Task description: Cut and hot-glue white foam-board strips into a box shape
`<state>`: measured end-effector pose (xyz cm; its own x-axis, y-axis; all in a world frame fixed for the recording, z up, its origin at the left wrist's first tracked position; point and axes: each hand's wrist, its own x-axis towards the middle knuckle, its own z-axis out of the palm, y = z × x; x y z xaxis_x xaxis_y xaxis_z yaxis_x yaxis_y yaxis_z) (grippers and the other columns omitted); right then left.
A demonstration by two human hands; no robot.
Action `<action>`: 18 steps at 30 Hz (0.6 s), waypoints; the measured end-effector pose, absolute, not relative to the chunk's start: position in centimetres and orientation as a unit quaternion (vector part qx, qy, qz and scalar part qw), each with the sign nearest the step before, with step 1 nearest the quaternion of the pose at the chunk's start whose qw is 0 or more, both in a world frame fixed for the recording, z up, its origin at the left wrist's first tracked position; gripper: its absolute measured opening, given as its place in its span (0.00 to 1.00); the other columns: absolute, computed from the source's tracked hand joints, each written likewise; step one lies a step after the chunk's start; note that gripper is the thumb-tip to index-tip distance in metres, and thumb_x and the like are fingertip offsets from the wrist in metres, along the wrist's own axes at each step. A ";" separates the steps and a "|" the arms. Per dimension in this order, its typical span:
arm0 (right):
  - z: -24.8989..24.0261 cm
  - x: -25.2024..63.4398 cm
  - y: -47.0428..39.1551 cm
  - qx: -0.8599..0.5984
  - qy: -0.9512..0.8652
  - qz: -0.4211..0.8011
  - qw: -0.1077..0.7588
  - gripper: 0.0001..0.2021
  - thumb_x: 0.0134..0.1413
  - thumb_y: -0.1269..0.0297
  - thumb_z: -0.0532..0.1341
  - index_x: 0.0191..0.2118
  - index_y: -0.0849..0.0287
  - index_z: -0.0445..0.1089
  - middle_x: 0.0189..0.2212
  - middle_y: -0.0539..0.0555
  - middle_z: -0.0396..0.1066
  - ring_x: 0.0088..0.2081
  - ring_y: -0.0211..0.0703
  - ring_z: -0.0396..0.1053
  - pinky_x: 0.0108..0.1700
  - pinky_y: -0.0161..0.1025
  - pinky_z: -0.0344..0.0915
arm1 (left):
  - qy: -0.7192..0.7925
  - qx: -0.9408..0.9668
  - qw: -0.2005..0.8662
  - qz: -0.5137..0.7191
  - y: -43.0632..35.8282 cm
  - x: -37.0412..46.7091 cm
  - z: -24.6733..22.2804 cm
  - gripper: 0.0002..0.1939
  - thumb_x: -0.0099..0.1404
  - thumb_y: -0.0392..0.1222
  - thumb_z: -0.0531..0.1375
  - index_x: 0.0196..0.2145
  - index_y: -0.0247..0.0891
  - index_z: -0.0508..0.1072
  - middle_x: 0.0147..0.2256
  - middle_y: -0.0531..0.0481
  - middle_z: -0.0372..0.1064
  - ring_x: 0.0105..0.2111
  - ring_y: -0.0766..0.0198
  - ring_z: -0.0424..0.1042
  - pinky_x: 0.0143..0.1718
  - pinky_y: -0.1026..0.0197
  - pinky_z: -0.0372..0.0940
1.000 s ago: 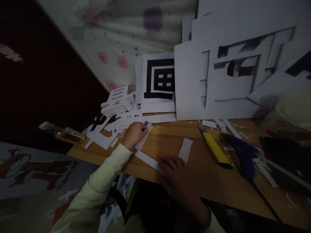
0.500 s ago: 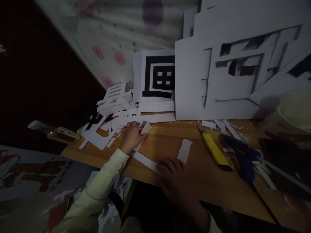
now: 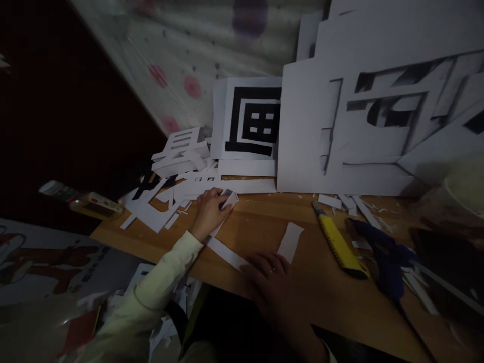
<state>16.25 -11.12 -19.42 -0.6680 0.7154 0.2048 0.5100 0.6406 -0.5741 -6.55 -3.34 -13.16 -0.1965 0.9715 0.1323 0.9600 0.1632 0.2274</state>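
My left hand (image 3: pixel 207 216) is closed around a small folded white board piece (image 3: pixel 230 199), its fingers wrapped over the top and the piece standing on the wooden table. A narrow white strip (image 3: pixel 227 253) runs from below that hand toward my right hand (image 3: pixel 270 277). Dim light falls on the right hand, which lies palm down with its fingers stretched out, at the strip's end. Just beyond its fingertips is a short white paper piece (image 3: pixel 291 241). Whether the right fingers press on either piece, I cannot tell.
To the right lie a yellow utility knife (image 3: pixel 340 242) and a blue glue gun (image 3: pixel 383 257) with its cord. White cut-out boards (image 3: pixel 302 126) lean at the back, beside a printed black character (image 3: pixel 253 121). A bottle (image 3: pixel 83 200) lies at the left among paper scraps (image 3: pixel 151 214).
The view has turned slightly, so the boards, knife and glue gun sit farther right and a little lower. Both hands keep nearly the same places and poses on the table.
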 end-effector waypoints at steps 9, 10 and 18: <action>-19.9 16.5 -10.8 -0.332 -0.877 0.284 0.198 0.21 0.55 0.78 0.59 0.48 0.43 0.73 0.52 0.42 0.73 0.56 0.47 0.61 0.60 0.50 0.44 | 0.752 0.648 0.006 0.122 -3.2 -6.9 -13.6 0.09 0.63 0.43 0.59 0.39 0.44 0.79 0.47 0.46 0.71 0.50 0.52 0.66 0.49 0.48 0.57; -19.9 16.5 -10.7 -0.333 -0.877 0.288 0.194 0.22 0.55 0.78 0.59 0.48 0.42 0.73 0.53 0.42 0.73 0.56 0.47 0.61 0.60 0.50 0.44 | 0.751 0.649 0.002 0.120 -3.1 -6.9 -13.7 0.09 0.63 0.43 0.59 0.38 0.44 0.79 0.47 0.46 0.71 0.49 0.52 0.66 0.49 0.48 0.57; -19.9 16.6 -10.7 -0.335 -0.882 0.270 0.192 0.24 0.51 0.79 0.60 0.49 0.43 0.73 0.52 0.42 0.74 0.56 0.48 0.62 0.59 0.51 0.45 | 0.751 0.652 -0.011 0.097 -3.2 -6.6 -13.5 0.09 0.63 0.42 0.58 0.38 0.42 0.78 0.47 0.45 0.70 0.50 0.50 0.65 0.51 0.45 0.56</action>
